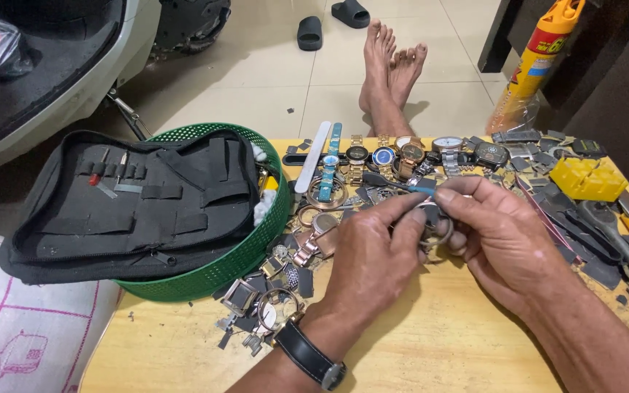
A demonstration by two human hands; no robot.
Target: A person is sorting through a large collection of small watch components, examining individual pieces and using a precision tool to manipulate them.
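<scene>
Fingers [410, 211] of my left hand [373, 255] pinch the watch [431, 217]; right hand [493, 229] grips the tool [394, 185] (steady pressure, shallow angle, over the table [431, 335]).

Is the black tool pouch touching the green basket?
Touching. The head view shows the black tool pouch lying open across the green basket, resting on its rim.

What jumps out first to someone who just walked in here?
Two hands meet at the table's middle: the left hand and right hand pinch a small watch part, the right also holding a blue-handled tool. Behind them lies a row of wristwatches; at left, a black tool pouch sits on a green basket.
</scene>
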